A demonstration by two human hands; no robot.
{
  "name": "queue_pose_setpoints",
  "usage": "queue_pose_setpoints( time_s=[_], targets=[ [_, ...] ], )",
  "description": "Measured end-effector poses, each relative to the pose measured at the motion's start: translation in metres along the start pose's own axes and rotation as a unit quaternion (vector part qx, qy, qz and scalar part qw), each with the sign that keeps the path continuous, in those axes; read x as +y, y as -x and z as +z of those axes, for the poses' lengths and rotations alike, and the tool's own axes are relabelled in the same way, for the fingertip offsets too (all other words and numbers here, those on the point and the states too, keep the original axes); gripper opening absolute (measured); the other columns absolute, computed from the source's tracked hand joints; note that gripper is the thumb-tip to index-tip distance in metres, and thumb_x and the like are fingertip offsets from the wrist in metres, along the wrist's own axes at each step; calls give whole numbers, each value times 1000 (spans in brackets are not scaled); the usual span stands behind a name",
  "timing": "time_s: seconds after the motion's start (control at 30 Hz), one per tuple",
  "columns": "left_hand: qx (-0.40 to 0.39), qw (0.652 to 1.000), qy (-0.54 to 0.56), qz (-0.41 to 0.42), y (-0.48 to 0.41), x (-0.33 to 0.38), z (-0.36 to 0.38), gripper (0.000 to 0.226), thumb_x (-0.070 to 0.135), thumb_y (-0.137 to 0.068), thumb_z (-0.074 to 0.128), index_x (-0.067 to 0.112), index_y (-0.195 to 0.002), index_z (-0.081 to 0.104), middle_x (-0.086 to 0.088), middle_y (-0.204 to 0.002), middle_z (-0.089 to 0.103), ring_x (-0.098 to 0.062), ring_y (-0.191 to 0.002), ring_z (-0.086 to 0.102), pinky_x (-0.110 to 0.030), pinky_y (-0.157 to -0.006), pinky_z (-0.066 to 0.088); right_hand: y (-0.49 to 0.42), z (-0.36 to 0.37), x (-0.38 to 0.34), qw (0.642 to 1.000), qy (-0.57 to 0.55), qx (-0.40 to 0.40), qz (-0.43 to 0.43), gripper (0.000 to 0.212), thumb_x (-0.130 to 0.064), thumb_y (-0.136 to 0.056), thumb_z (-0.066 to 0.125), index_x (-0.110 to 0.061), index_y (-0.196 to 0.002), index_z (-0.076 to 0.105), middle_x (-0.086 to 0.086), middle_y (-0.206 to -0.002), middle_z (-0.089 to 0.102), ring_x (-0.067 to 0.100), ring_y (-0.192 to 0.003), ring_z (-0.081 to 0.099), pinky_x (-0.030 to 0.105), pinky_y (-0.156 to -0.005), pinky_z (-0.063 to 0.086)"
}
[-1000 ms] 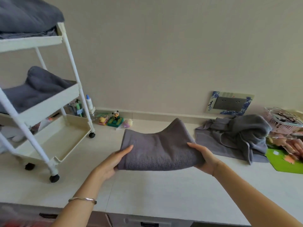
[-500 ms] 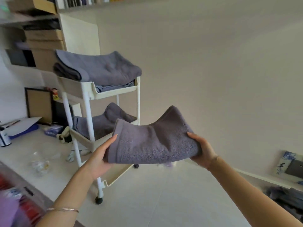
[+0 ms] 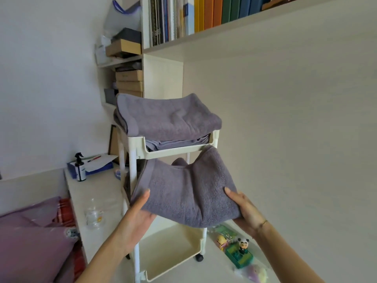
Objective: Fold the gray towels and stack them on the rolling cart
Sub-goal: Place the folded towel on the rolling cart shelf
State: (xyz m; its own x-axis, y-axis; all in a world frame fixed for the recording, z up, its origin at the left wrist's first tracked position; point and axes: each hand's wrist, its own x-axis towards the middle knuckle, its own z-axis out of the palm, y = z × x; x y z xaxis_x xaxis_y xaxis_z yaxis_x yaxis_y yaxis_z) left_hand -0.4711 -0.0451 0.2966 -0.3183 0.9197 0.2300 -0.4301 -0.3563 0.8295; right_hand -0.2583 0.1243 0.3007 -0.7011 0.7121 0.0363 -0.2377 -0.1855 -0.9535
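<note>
From my head camera, looking down and forward, I hold a folded gray towel (image 3: 189,193) in the air between my two hands. My left hand (image 3: 138,215) grips its left end, with the thumb lying on top of the cloth and the fingers tucked out of sight beneath. My right hand (image 3: 246,209) grips the right end the same way, thumb on top and fingers under. The towel sags a little in the middle, and its far edge rises toward the rolling cart (image 3: 177,152), just under the rim of the top tray and in front of the middle tier.

The top tray is piled with stacked gray towels (image 3: 167,117), and the uppermost one bulges over the rim. A hump of another gray towel (image 3: 178,161) peeks out from the middle tier, behind the one I hold. The bottom tray (image 3: 175,254) shows its bare cream floor, with a black caster (image 3: 200,258) at its right corner.

The cart stands on the white table (image 3: 87,193). To its left are a dark spray bottle (image 3: 80,170) and a clear glass jar (image 3: 93,215). To its right, near my right wrist, a small panda figure (image 3: 242,245) stands on a green base. Purple bedding (image 3: 30,242) fills the lower left corner. Above the cart, cardboard boxes (image 3: 129,80) sit in a shelf unit and a row of books (image 3: 204,15) lines the wall shelf.
</note>
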Motion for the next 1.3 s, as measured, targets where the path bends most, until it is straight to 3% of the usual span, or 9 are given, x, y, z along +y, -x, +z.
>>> queue_pose_setpoints(
  time_s=[0.2,0.43,0.73,0.87,1.0,1.07,1.17,1.23,1.3],
  targets=[
    [119,987,-104,14,-23,-27,-2,86,40,-50,85,32,-128,50,9,-127,62,-9,-114,60,-40,-95,50,-42,4,13,996,64,-64,-12,49,-32,-78,69,-9,-121,60,16,-117,66,30,-109,63,35,-88,54],
    [197,968,-102,117,-51,-35,14,45,26,-70,71,43,-109,57,19,-114,66,-7,-108,62,-38,-88,51,-79,5,2,984,145,-49,-88,29,-19,-83,68,-6,-109,67,10,-103,72,23,-97,68,29,-82,56],
    [311,929,-101,171,-80,-47,13,45,37,-72,68,40,-116,56,14,-125,61,-8,-115,58,-37,-99,47,-134,28,-1,946,246,-15,-211,19,-10,-85,68,-15,-102,66,-6,-93,70,-5,-81,64,10,-74,49],
    [349,914,-139,150,-85,-48,6,61,48,-70,70,37,-127,52,12,-130,57,-9,-120,54,-41,-106,42,-156,30,10,917,312,61,-240,26,-18,-85,68,-14,-110,66,-4,-99,69,7,-89,63,17,-82,46],
    [376,910,-142,101,-83,-53,-3,31,31,-80,70,37,-108,56,6,-127,59,-14,-118,55,-42,-107,40,-166,34,15,884,386,108,-240,30,-23,-85,67,-14,-113,65,3,-102,70,22,-92,62,27,-82,46],
    [387,907,-139,94,-74,-51,4,34,15,-86,66,29,-114,53,0,-128,59,-15,-114,56,-35,-104,41,-168,37,17,880,394,111,-240,31,-23,-85,67,-14,-113,65,6,-103,70,27,-95,63,30,-84,48],
    [399,908,-107,71,-59,-66,37,52,-4,-87,58,11,-134,40,-12,-136,51,-16,-103,56,-15,-79,40,-173,39,19,880,395,116,-238,31,-24,-85,67,-13,-114,65,8,-103,71,28,-97,63,28,-83,47],
    [384,905,-163,80,-50,-74,68,55,12,-83,66,23,-130,40,-3,-133,47,-11,-108,52,-10,-74,36,-173,40,19,883,388,105,-244,30,-22,-84,68,-13,-113,65,6,-103,71,25,-96,63,21,-80,43],
    [308,863,-351,190,-53,-67,74,46,38,-75,55,33,-120,42,5,-123,45,-1,-111,46,-5,-86,33,-171,42,17,883,388,85,-251,29,-20,-85,67,-14,-113,65,4,-102,71,23,-96,63,17,-79,41]
  ],
)
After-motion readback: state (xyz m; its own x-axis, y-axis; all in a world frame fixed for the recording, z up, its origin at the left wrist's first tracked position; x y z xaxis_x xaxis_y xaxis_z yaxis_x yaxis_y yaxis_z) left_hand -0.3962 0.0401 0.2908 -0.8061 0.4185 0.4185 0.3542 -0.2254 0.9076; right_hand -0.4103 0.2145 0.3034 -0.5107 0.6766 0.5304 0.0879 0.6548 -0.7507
